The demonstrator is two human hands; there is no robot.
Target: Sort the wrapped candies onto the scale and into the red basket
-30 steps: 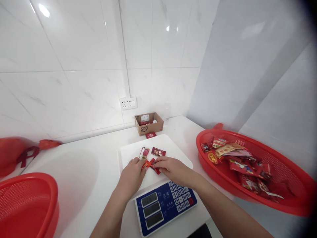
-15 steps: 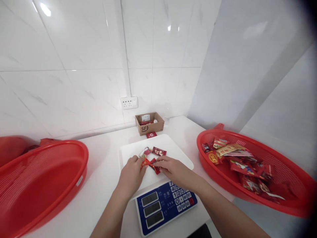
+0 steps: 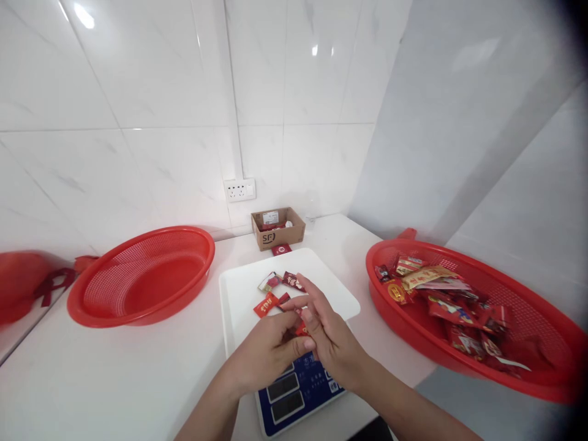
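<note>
One red packet [image 3: 302,329] shows between the fingers [image 3: 316,299].

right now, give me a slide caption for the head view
Left hand and right hand close together over a scale, packets on its pan, a red basket on either side.

Small red packet [image 3: 302,329]: mostly hidden by left hand [image 3: 270,346] and right hand [image 3: 331,342]
Scale keypad [image 3: 333,386]: largely behind the right hand
Displays [image 3: 288,406]: readings illegible
Contents [image 3: 274,227] of carton [image 3: 281,238]: partly hidden by its front wall
Red bag [image 3: 19,285]: cut off by left edge
</note>
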